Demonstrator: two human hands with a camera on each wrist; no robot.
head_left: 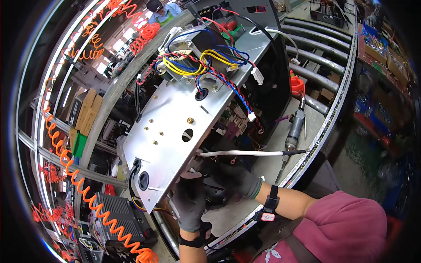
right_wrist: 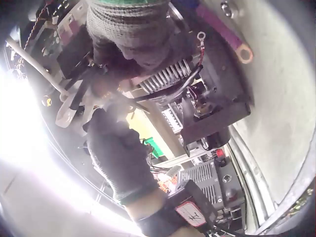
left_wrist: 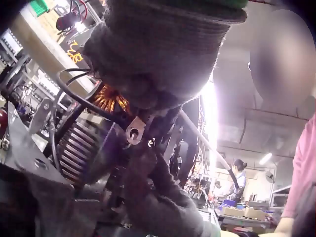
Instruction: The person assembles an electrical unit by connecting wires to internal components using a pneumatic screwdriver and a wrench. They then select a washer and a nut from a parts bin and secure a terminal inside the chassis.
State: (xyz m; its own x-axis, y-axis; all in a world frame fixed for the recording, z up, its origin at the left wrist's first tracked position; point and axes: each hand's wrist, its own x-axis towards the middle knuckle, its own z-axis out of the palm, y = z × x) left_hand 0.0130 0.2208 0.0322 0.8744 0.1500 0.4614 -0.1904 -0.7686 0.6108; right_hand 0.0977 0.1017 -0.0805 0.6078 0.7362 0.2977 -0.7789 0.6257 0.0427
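Both hands wear grey gloves and work close together under the near edge of a silver metal panel on an equipment chassis. My left hand holds a cable's flat ring terminal, whose barrel runs up under the gloved fingers. Opposite it, in the left wrist view, my right hand pinches a small shiny metal fastener beside the ring. In the right wrist view the fingertips of both hands meet, partly blurred. A white cable with a black sleeved end sticks out above the hands. A finned heatsink lies behind them.
A power screwdriver lies right of the chassis, by the metal rollers. Bundled wires with white connectors lie over the panel's top. A purple-sleeved ring terminal hangs near the right hand. Orange coiled hoses hang at left.
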